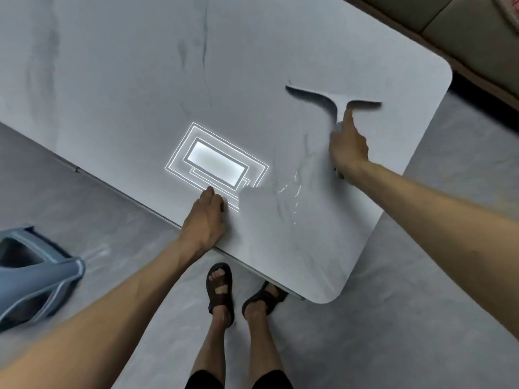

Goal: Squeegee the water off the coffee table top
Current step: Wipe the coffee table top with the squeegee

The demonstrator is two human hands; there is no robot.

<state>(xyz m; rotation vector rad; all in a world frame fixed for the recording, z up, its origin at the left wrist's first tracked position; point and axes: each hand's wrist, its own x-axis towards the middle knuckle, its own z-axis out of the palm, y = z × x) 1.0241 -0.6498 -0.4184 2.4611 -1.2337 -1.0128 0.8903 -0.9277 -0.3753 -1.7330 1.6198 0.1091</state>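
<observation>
The coffee table top (118, 68) is pale grey marble with dark veins and a rounded right end. My right hand (346, 146) grips the handle of a grey squeegee (334, 101), index finger stretched along it, with the wide blade lying on the table near the right end. The blade looks blurred. Thin streaks of water (292, 189) glisten just below and left of that hand. My left hand (206, 219) rests on the near table edge, its fingers curled on the surface.
A ceiling lamp reflection (214, 164) shines on the table near my left hand. A blue plastic stool (33, 273) lies on the grey floor at the left. My sandalled feet (220, 290) stand by the table edge. A sofa (460, 26) sits beyond the far right corner.
</observation>
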